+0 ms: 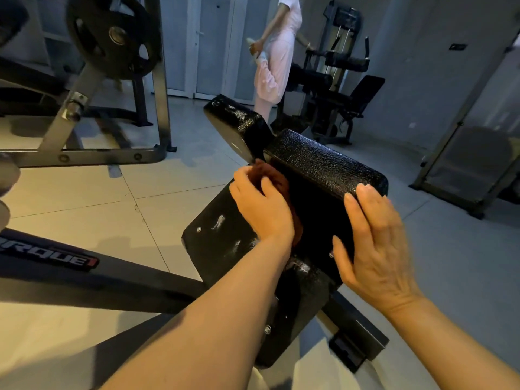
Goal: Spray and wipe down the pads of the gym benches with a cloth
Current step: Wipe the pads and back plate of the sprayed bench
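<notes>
Cloth (282,190): reddish, bunched against the black pad (323,164), mostly hidden under the left hand (263,205).
Left fingers: curled over the cloth, pressing it to the pad's near face.
Right hand (377,243): fingers straight, flat on the pad's right edge, holding nothing.
Background: person in pink by a machine (340,71).

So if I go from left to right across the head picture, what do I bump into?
Weight plate → left hand gripping the reddish cloth → right hand resting on the black bench pad → grey padded frame by the wall.
</notes>
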Motion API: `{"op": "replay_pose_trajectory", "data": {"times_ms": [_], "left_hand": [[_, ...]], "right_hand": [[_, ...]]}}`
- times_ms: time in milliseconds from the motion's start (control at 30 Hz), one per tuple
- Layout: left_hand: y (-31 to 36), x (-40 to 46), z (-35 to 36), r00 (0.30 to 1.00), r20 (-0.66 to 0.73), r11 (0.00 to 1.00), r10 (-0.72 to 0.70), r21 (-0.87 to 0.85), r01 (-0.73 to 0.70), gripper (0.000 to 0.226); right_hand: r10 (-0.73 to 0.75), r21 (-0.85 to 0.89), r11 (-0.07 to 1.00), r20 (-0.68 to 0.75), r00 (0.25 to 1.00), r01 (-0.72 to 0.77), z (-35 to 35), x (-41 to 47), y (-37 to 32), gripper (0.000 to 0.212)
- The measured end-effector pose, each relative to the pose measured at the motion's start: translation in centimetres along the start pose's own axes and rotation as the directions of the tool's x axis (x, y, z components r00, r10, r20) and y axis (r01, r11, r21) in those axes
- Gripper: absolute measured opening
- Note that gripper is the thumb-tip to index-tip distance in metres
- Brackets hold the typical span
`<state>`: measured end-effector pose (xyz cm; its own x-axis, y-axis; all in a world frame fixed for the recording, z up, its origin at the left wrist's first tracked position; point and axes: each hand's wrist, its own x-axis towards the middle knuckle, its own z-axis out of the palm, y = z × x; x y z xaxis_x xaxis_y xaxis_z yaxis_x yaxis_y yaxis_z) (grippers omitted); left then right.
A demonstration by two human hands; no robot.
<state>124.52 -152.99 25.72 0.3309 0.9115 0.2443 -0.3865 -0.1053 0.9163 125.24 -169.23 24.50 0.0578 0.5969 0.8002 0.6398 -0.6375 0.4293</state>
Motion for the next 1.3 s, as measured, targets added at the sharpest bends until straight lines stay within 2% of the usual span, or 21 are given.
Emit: {"op": "replay_pose_trajectory", "data": {"times_ms": [33, 100, 167, 200, 233, 300, 367, 433, 533, 567, 600, 667, 700, 767, 800, 900, 933, 1033, 1067, 1167, 1300], "left_hand": [[0.6, -0.2, 0.1, 0.999, 0.028, 0.999, 0.036, -0.010, -0.036, 0.018], [0.3, -1.3, 0.1, 0.984, 0.174, 0.999, 0.042, 0.009, -0.044, 0.021], [-1.3, -2.7, -0.5, 0.918, 0.394, 0.996, -0.035, 0.092, -0.002, 0.021], [-1.9, -3.2, -0.9, 0.890, 0.447, 0.990, -0.085, 0.136, 0.027, 0.022], [-2.1, -3.5, -1.1, 0.898, 0.423, 0.988, -0.120, 0.141, 0.066, 0.022], [-1.1, -3.5, -0.9, 0.960, 0.246, 0.990, -0.137, 0.050, 0.129, 0.020], [0.5, -3.8, -0.7, 0.982, 0.185, 0.998, -0.045, -0.032, 0.052, 0.021], [0.3, -4.3, -0.6, 0.962, 0.274, 1.000, 0.014, -0.029, -0.007, 0.022], [-2.1, -5.0, -1.0, 0.842, 0.515, 0.987, -0.161, 0.108, 0.123, 0.020], [-2.6, -5.1, -1.3, 0.833, 0.510, 0.976, -0.215, 0.143, 0.164, 0.020], [-2.8, -5.2, -1.5, 0.869, 0.436, 0.971, -0.235, 0.140, 0.193, 0.019], [-1.7, -5.2, -1.5, 0.958, 0.221, 0.983, -0.182, 0.058, 0.174, 0.018], [-0.9, -5.3, -1.3, 0.977, 0.177, 0.993, -0.117, 0.015, 0.116, 0.020], [0.0, -5.7, -0.9, 0.978, 0.208, 1.000, 0.015, -0.017, -0.012, 0.023], [-0.2, -5.9, -0.7, 0.967, 0.252, 1.000, 0.027, -0.004, -0.027, 0.022], [-1.9, -5.8, -0.8, 0.873, 0.456, 0.983, -0.172, 0.138, 0.122, 0.019], [-2.5, -5.5, -1.0, 0.855, 0.452, 0.962, -0.254, 0.207, 0.176, 0.018], [-2.9, -4.1, -1.6, 0.900, 0.235, 0.916, -0.366, 0.260, 0.305, 0.018], [-2.5, -3.8, -1.8, 0.920, 0.198, 0.918, -0.337, 0.287, 0.274, 0.020], [-1.3, -3.5, -2.5, 0.956, 0.204, 0.926, -0.212, 0.356, 0.129, 0.017], [-0.2, -3.3, -2.6, 0.960, 0.180, 0.918, -0.216, 0.372, 0.137, 0.023]], "right_hand": [[0.022, 0.012, 1.000, 0.003, 1.000, -0.022, -0.2, -0.5, 0.2, 0.078], [0.062, 0.021, 0.998, 0.029, 0.998, -0.063, -0.3, -1.4, 0.3, 0.082], [0.088, 0.041, 0.995, 0.068, 0.994, -0.091, -0.2, -2.6, 0.1, 0.088], [0.098, 0.047, 0.994, 0.093, 0.991, -0.103, -0.3, -3.3, 0.0, 0.092], [0.108, 0.041, 0.993, 0.120, 0.987, -0.114, -0.5, -4.0, 0.0, 0.095], [0.147, 0.000, 0.989, 0.185, 0.972, -0.150, -1.0, -5.2, 0.5, 0.102], [0.202, -0.017, 0.979, 0.238, 0.950, -0.204, -1.5, -5.7, 0.8, 0.106], [0.245, 0.011, 0.966, 0.283, 0.927, -0.258, -1.6, -5.7, 0.5, 0.107], [0.316, 0.043, 0.935, 0.358, 0.879, -0.353, -1.7, -5.5, -0.5, 0.112], [0.326, 0.047, 0.929, 0.364, 0.873, -0.366, -1.8, -5.5, -0.6, 0.111], [0.325, 0.048, 0.929, 0.363, 0.873, -0.366, -1.9, -5.5, -0.6, 0.110], [0.316, 0.042, 0.934, 0.357, 0.879, -0.353, -2.3, -5.4, -0.4, 0.107], [0.314, 0.039, 0.936, 0.355, 0.881, -0.349, -2.4, -5.3, -0.4, 0.106], [0.322, 0.038, 0.933, 0.354, 0.878, -0.358, -2.4, -5.1, -0.8, 0.105], [0.333, 0.040, 0.928, 0.355, 0.874, -0.370, -2.3, -5.0, -1.1, 0.106], [0.366, 0.046, 0.912, 0.362, 0.858, -0.408, -2.1, -5.0, -1.8, 0.106], [0.374, 0.051, 0.907, 0.361, 0.854, -0.418, -2.2, -4.9, -1.9, 0.105], [0.391, 0.058, 0.899, 0.346, 0.853, -0.435, -2.4, -4.8, -2.0, 0.102], [0.397, 0.060, 0.896, 0.341, 0.852, -0.441, -2.4, -4.7, -2.0, 0.101], [0.407, 0.061, 0.890, 0.336, 0.849, -0.451, -2.4, -4.6, -2.3, 0.099], [0.439, 0.081, 0.870, 0.319, 0.840, -0.486, -2.3, -4.4, -2.8, 0.099]]}}
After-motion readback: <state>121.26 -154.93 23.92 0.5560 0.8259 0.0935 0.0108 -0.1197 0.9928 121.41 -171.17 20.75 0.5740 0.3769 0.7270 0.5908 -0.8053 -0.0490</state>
